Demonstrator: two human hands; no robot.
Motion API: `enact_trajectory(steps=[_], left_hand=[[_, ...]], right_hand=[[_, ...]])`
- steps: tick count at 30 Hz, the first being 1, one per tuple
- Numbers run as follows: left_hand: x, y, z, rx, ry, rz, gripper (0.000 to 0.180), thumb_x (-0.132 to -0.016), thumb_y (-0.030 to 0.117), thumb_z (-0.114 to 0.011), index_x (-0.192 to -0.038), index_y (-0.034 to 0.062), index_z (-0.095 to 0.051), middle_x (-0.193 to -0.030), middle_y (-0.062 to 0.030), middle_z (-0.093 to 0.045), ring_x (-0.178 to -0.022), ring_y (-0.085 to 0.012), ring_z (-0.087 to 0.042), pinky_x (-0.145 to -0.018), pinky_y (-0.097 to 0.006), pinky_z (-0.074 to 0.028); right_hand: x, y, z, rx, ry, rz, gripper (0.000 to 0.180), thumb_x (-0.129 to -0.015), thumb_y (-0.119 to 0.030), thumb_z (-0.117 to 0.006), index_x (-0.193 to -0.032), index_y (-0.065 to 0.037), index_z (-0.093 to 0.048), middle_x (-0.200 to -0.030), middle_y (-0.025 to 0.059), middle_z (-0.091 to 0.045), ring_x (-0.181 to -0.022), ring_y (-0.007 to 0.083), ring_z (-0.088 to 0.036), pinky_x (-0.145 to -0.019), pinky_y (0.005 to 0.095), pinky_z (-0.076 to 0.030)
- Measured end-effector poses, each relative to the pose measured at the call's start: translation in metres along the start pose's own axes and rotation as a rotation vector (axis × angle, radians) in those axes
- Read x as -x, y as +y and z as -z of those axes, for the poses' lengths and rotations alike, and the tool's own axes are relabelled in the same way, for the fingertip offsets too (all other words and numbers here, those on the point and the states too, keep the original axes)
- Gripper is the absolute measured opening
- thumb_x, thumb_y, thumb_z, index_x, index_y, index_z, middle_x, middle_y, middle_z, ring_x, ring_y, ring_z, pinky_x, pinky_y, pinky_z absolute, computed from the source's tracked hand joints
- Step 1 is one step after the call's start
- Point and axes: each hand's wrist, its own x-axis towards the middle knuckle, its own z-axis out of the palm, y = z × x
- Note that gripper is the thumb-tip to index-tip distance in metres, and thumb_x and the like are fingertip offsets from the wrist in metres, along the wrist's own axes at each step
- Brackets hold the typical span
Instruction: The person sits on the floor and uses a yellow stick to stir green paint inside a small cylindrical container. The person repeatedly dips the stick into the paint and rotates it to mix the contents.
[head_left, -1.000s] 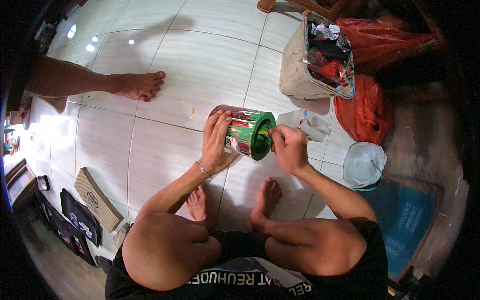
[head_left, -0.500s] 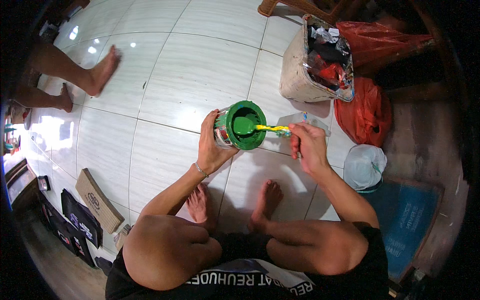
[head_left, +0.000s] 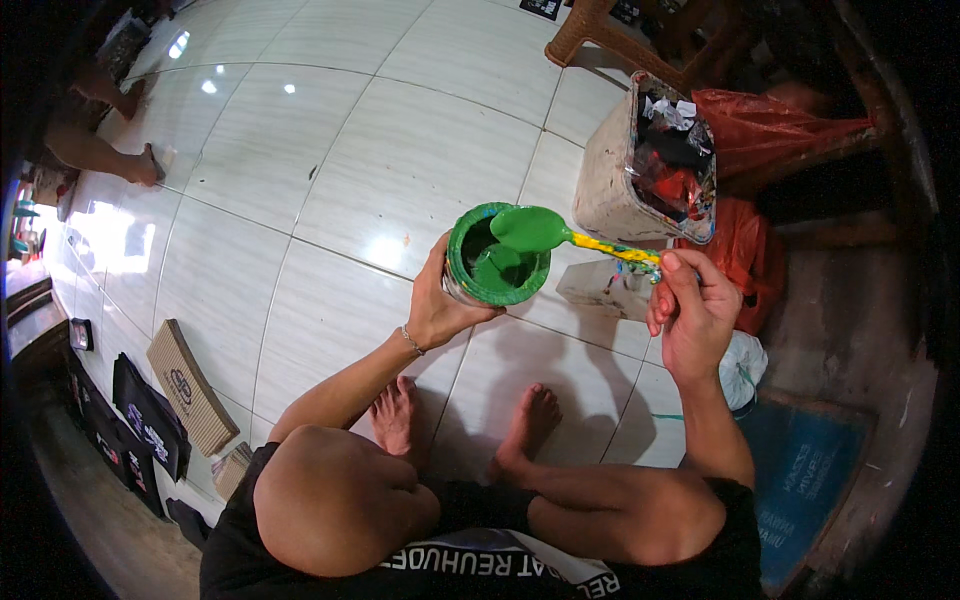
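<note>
White glossy floor tiles (head_left: 400, 170) fill most of the head view, with bright light spots near 11 o'clock. The person sits on the floor, knees up at 6 o'clock and bare feet (head_left: 470, 425) resting on the tiles just below the hands.

At the centre, the left hand (head_left: 440, 305) grips an open paint can (head_left: 495, 255) from its 8 o'clock side, fingers wrapped round the wall and thumb along the near edge; the can is held clear of the floor and tilted so its mouth faces up toward the camera, its inside and rim coated in green paint. The right hand (head_left: 690, 315), at 3 o'clock of the can, pinches the yellow, paint-speckled handle of a stirring stick (head_left: 570, 235) between thumb and curled fingers. The stick's broad end is thick with green paint and lies across the can's rim at its 1 o'clock edge.

Just beyond the right hand stands a paint-stained bucket (head_left: 615, 180) filled with red and dark scraps, with orange plastic bags (head_left: 770, 130) behind it at 2 o'clock. A small white block (head_left: 605, 285) lies on the tiles between can and right hand. A flat cardboard box (head_left: 185, 395) lies at 8 o'clock, and another person's legs (head_left: 100, 150) show at 10 o'clock.
</note>
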Motion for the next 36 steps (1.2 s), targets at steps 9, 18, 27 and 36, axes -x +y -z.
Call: enact_trajectory(steps=[9,18,27,36], left_hand=[[-0.005,0.013,0.003,0.012,0.004,-0.004,0.113,-0.055,0.027,-0.096,-0.147,0.0034,-0.034,-0.13,-0.0164,-0.06,-0.118,-0.0283,-0.061,-0.101,-0.04,-0.051],[-0.002,0.003,0.004,0.018,0.018,-0.059,0.114,-0.055,0.029,-0.097,-0.147,0.0015,-0.034,-0.135,-0.0183,-0.057,-0.122,-0.0292,-0.059,-0.103,-0.039,-0.049],[0.0,0.002,0.001,-0.039,-0.01,-0.13,0.114,-0.055,0.027,-0.097,-0.147,0.0007,-0.035,-0.143,-0.0191,-0.051,-0.126,-0.0302,-0.057,-0.105,-0.04,-0.048],[0.019,-0.002,0.002,-0.061,-0.116,-0.148,0.114,-0.056,0.029,-0.098,-0.147,0.002,-0.034,-0.146,-0.0192,-0.047,-0.132,-0.0343,-0.052,-0.109,-0.04,-0.046]], right_hand=[[0.006,-0.01,-0.003,0.111,-0.005,0.221,0.018,-0.1,-0.011,-0.061,-0.099,0.006,-0.067,-0.064,0.0036,-0.057,-0.052,0.0079,-0.05,-0.045,0.0252,-0.042],[0.012,-0.012,-0.004,0.271,-0.031,0.45,0.015,-0.098,-0.007,-0.064,-0.098,0.007,-0.068,-0.066,0.0045,-0.061,-0.054,0.0081,-0.055,-0.047,0.0246,-0.044],[0.003,0.012,-0.021,0.782,-0.348,0.782,0.011,-0.088,0.0,-0.069,-0.099,0.003,-0.069,-0.074,0.0118,-0.063,-0.056,0.0191,-0.058,-0.05,0.0302,-0.046],[0.016,0.082,-0.048,1.128,-0.669,0.893,0.013,-0.08,-0.008,-0.062,-0.09,-0.001,-0.059,-0.08,0.0089,-0.055,-0.072,0.0231,-0.064,-0.055,0.0366,-0.055]])
